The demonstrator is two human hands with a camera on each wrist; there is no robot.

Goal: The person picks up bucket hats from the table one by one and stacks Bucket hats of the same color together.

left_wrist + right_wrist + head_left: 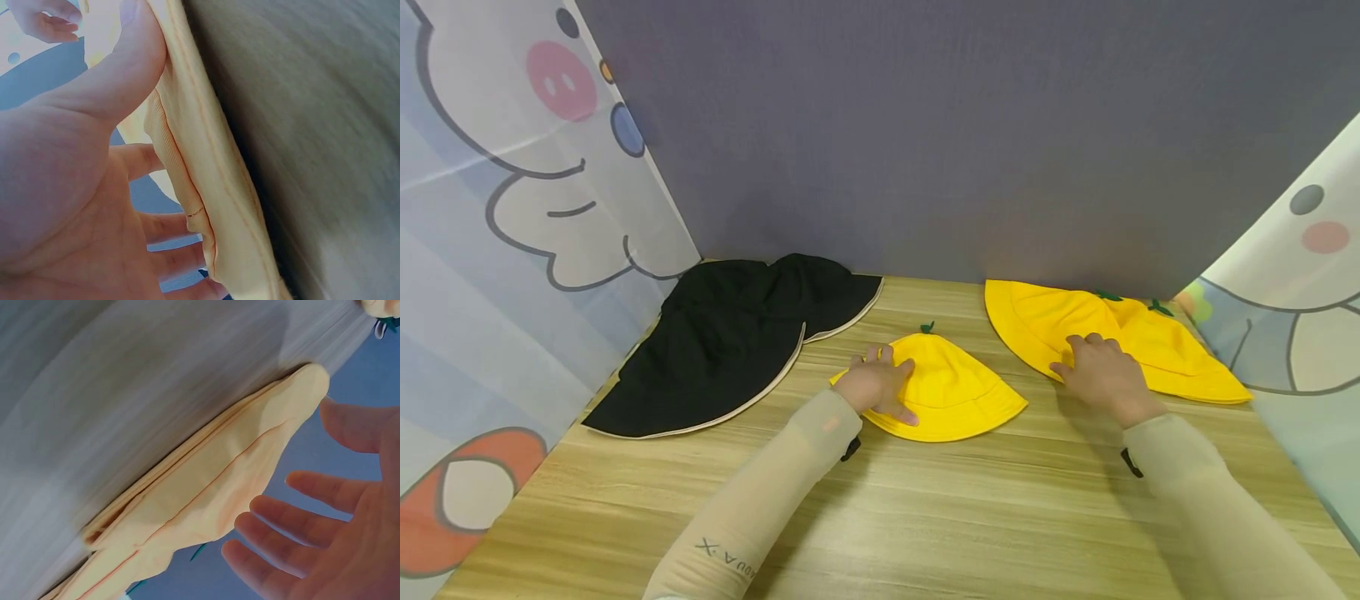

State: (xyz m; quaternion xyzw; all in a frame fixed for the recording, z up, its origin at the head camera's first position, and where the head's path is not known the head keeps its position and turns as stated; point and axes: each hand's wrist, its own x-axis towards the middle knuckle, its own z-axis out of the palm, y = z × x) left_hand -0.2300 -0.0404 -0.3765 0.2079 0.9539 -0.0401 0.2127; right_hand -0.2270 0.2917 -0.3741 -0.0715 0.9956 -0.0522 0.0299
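A yellow bucket hat (951, 392) with a small green sprout on its crown lies folded flat mid-table. At its left end, my left hand (876, 387) has its fingers spread, the thumb over the near brim. In the left wrist view, the thumb lies over the yellow brim (206, 156) and the fingers extend behind it. My right hand (1105, 375) hovers by the near edge of two overlapping yellow hats (1180, 354) at the right. In the right wrist view its fingers (294, 531) are loosely extended, apart from the folded hat (219, 481).
Two black hats (715, 350) with pale brim edging overlap at the back left of the wooden table (925, 517). A grey panel (970, 142) rises behind. Cartoon-printed cloths stand at the left (460, 250) and right (1322, 333).
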